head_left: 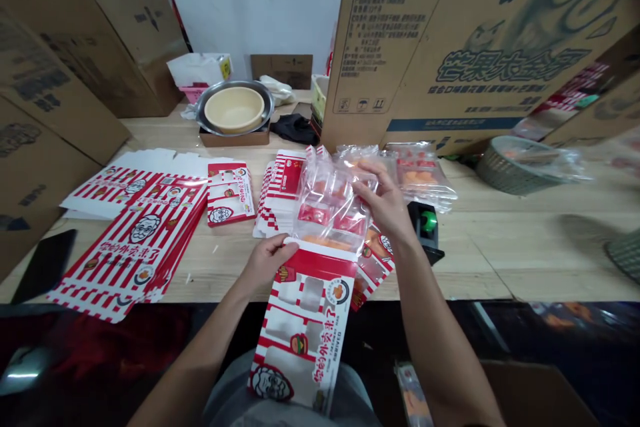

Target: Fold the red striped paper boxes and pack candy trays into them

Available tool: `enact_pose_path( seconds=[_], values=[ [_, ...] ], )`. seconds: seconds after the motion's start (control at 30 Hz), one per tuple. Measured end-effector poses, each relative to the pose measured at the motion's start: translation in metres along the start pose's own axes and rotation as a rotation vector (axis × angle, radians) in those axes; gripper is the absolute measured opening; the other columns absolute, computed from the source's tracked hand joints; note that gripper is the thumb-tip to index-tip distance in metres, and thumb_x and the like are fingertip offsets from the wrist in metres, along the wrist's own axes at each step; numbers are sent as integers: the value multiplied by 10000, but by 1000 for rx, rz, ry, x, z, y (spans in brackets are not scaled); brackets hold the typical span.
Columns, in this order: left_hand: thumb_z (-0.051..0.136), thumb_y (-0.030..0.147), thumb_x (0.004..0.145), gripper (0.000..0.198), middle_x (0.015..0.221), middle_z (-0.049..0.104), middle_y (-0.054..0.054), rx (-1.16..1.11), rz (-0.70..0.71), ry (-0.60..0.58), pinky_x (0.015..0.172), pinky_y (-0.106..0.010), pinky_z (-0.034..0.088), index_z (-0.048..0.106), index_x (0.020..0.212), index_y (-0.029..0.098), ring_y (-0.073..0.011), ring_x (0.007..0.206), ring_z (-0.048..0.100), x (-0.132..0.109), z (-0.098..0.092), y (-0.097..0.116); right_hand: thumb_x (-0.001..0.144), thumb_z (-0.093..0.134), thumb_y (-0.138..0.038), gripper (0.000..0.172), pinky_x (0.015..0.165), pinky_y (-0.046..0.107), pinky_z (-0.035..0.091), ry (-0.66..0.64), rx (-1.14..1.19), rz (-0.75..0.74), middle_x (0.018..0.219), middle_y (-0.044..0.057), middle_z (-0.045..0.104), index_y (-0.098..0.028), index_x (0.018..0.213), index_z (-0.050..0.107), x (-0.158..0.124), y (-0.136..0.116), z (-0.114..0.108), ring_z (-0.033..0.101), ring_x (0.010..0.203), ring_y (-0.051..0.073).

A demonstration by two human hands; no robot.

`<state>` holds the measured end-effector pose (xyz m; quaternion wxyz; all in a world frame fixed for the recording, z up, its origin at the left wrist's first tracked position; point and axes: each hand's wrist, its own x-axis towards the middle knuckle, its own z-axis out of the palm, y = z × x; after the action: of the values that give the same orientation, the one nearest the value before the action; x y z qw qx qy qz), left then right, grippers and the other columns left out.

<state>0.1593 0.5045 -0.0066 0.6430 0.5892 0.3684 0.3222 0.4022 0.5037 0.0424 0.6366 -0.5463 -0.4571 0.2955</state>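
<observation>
My left hand (270, 260) grips the open top edge of a red-and-white striped carton (305, 327) that rests against my lap and the table's front edge. A clear plastic tray (333, 203) with red and orange pieces inside is half in the carton's mouth, and my right hand (387, 203) is closed on its upper right side. A second folded carton (373, 263) lies under my right wrist.
Flat striped cartons (135, 240) are stacked at the left, with more (280, 190) behind the tray. More filled clear trays (420, 177) lie at the right. A bowl in a metal pan (235, 109), big cardboard boxes (450, 40), a black phone (45, 263) and a basket (515, 167) surround the wooden table (500, 247).
</observation>
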Motion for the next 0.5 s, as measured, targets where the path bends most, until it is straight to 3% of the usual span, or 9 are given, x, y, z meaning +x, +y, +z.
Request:
enact_pose_path(
  seconds=[0.1, 0.23, 0.3, 0.37, 0.43, 0.5],
  values=[
    [622, 341, 710, 260, 640, 482, 50, -71, 81, 194, 554, -175, 387, 443, 618, 176, -75, 580, 451, -4, 0, -14, 669, 705, -357, 330, 579, 236, 457, -166, 13, 98, 842, -27, 619, -280, 980, 627, -13, 7, 3, 531, 626, 103],
    [660, 313, 680, 248, 831, 530, 36, -173, 108, 317, 598, -179, 422, 447, 731, 196, -78, 659, 497, -4, -3, -23, 708, 636, -480, 278, 704, 308, 468, -491, -1, 264, 782, 10, 645, -224, 793, 700, -52, 29, 11, 576, 735, 172],
    [667, 320, 673, 291, 908, 550, 23, -194, 86, 320, 621, -196, 442, 472, 863, 217, -93, 700, 525, -1, -4, -22, 712, 607, -534, 333, 817, 326, 441, -460, 60, 290, 869, 30, 649, -213, 726, 695, -69, 41, 14, 571, 871, 197],
    [670, 338, 667, 335, 874, 562, 24, -208, 62, 289, 628, -207, 448, 473, 911, 222, -103, 700, 536, 2, -5, -21, 678, 656, -519, 300, 837, 306, 427, -335, 167, 336, 898, 17, 641, -225, 736, 676, -81, 52, 16, 562, 897, 182],
    [672, 373, 659, 319, 766, 556, 38, -216, 28, 254, 606, -205, 440, 478, 851, 208, -101, 650, 527, 4, -6, -20, 632, 703, -506, 294, 732, 296, 453, -243, 277, 409, 758, -6, 632, -231, 715, 642, -90, 61, 19, 574, 741, 159],
    [665, 424, 651, 315, 652, 528, 53, -200, -34, 227, 549, -200, 417, 474, 748, 192, -93, 567, 495, 4, -7, -21, 601, 700, -557, 354, 621, 305, 459, -247, 333, 470, 618, -17, 602, -221, 668, 609, -97, 67, 20, 550, 583, 150]
  ],
)
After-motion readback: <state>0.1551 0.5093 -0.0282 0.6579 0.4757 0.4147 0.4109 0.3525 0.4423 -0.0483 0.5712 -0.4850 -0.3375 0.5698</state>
